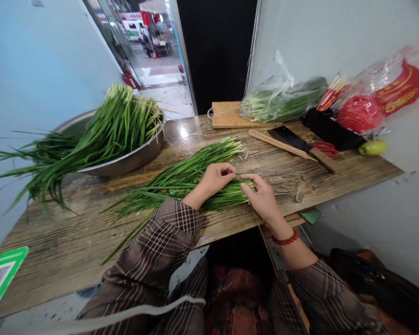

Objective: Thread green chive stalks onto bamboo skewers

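- Brings both forearms in from the near edge of the wooden table point(286, 179), angled inward, almost joining the hands at the fingertips.
- Lays the left hand point(214, 179) over a pile of green stalks point(192, 167), back of the hand upward, wrist low, knuckles bent and pointing right.
- Curls the left fingers together and closes thumb against forefinger at the tips, pinching at the stalks; cannot tell the number caught.
- Turns the right hand point(261, 195) in from the right, beside the pale ends of the same pile, pointing left and away from the body.
- Reaches the right forefinger and thumb toward the left hand, slightly parted around some stalks; cannot tell whether gripping them. Folds the other right fingers behind, partly out of view.
- Wears a red bracelet point(285, 237) at the right wrist, below a plaid right sleeve point(330, 284) pushed well back from the hand.
- Rests the plaid left sleeve point(181, 218) over or just above the near edge, close to a few stray stalks.
- Has the pile lying flat near the table's middle, pale ends to the right, dark leaves fanning left.
- Has, beyond the hands, a metal bowl point(138, 160) of heaped greens point(115, 125) to the left and a cleaver point(289, 138) to the right, touching or close beside wooden sticks point(277, 142).
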A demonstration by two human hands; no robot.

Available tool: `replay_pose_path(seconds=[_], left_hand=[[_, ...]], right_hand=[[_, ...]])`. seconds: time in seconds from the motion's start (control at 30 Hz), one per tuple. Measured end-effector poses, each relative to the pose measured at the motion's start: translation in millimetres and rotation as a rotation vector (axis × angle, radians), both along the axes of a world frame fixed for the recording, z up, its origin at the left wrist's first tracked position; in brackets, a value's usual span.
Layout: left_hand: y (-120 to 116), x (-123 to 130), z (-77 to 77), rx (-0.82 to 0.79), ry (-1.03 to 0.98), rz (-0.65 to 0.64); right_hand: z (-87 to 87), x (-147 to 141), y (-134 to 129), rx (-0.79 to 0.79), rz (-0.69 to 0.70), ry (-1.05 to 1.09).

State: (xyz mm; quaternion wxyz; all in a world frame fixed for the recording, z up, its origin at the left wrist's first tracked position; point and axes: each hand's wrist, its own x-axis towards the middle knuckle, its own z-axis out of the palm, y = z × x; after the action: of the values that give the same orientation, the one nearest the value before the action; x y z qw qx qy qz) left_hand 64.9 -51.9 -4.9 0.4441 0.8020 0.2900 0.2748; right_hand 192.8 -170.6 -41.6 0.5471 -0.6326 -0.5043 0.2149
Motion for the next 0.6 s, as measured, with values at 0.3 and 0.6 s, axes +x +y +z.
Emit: replay_pose_path(seconds=[0.3,0.6], left_hand=[[-3.4,1.5,0.6,-0.014,-0.012,-0.026],[-2.0,1.7,-0.4,0.002,0.002,-0.038]], right_hand=[[-2.6,-0.2,0.8,-0.015,0.008,0.026],[-2.1,0.2,1.3,-0.007,0.013,0.022]])
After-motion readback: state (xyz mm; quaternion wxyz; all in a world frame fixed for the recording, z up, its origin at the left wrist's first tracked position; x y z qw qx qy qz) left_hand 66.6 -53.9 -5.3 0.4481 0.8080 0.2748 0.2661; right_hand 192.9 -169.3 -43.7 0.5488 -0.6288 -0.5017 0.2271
